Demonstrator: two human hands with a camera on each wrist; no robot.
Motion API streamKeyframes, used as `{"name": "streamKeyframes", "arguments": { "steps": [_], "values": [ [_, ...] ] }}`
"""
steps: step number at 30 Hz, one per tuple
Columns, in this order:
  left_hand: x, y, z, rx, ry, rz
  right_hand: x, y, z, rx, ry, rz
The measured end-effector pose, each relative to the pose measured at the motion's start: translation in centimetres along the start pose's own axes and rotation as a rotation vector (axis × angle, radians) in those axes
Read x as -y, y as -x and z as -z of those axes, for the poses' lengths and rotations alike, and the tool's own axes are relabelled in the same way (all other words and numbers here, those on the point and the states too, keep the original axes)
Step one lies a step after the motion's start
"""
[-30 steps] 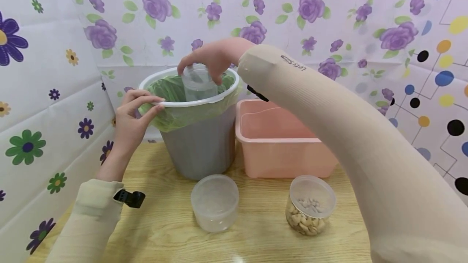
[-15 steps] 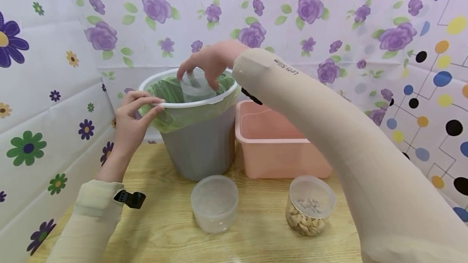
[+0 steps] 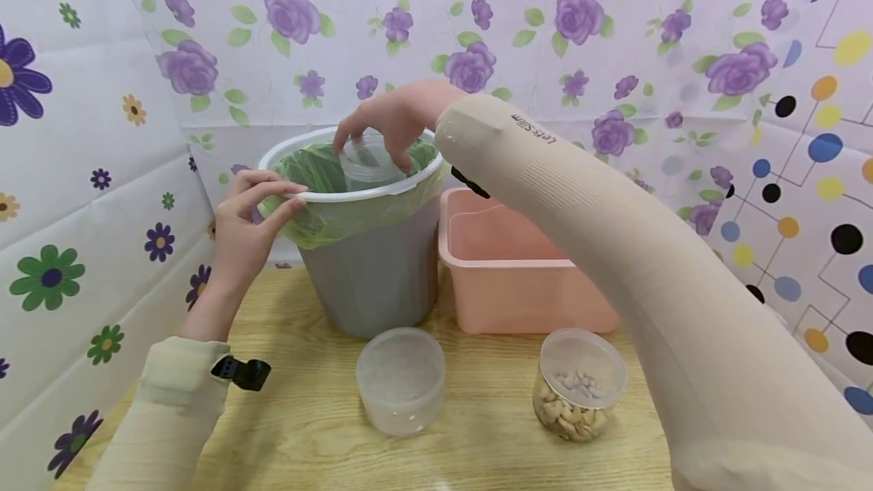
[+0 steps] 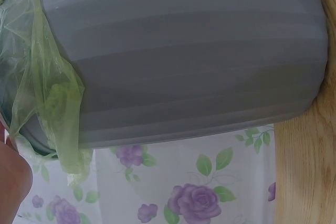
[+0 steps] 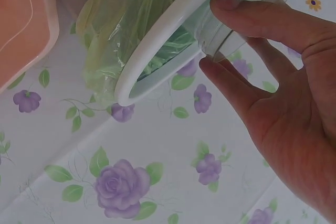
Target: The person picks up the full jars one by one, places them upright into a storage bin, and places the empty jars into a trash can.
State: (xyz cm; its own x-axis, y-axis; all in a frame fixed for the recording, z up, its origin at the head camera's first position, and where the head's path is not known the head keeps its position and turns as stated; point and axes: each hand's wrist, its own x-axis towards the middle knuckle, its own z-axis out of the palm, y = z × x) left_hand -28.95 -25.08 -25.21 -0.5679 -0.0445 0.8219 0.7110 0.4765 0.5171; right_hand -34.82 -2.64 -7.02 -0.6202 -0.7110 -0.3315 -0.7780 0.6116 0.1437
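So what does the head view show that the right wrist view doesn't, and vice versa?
Head only: the left hand, jar of cashews, round clear container and wood-grain tabletop.
Right wrist only: the palm side of the right hand.
Both: that hand gripping a clear plastic jar, plus the bin's white rim, green liner, pink tub and purple-flowered backdrop.

Purple-flowered sheeting (image 3: 436,36) hangs behind a wood-grain table (image 3: 487,408).
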Motion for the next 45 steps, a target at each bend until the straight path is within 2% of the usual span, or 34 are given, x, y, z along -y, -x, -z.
{"name": "streamKeyframes", "arguments": {
  "steps": [15,23,30,36,41,45],
  "values": [
    [0.0,0.0,0.0,0.005,0.006,0.003,-0.4,0.1,0.1,-0.006,-0.052,0.003],
    [0.0,0.0,0.1,0.008,0.0,-0.001,-0.7,0.2,-0.1,0.001,-0.059,-0.035],
    [-0.2,-0.1,0.2,0.016,0.035,-0.029,-1.2,0.6,-0.3,-0.061,-0.054,-0.001],
    [-0.1,-0.1,0.2,0.014,0.017,0.0,-1.7,0.9,-0.7,-0.111,-0.079,0.036],
    [-0.1,0.0,0.2,0.015,0.016,0.008,-1.9,1.6,-1.7,-0.195,-0.09,0.049],
    [-0.1,-0.1,0.2,0.015,0.018,0.004,-1.8,2.4,-2.6,-0.265,-0.143,0.088]
  ]
}}
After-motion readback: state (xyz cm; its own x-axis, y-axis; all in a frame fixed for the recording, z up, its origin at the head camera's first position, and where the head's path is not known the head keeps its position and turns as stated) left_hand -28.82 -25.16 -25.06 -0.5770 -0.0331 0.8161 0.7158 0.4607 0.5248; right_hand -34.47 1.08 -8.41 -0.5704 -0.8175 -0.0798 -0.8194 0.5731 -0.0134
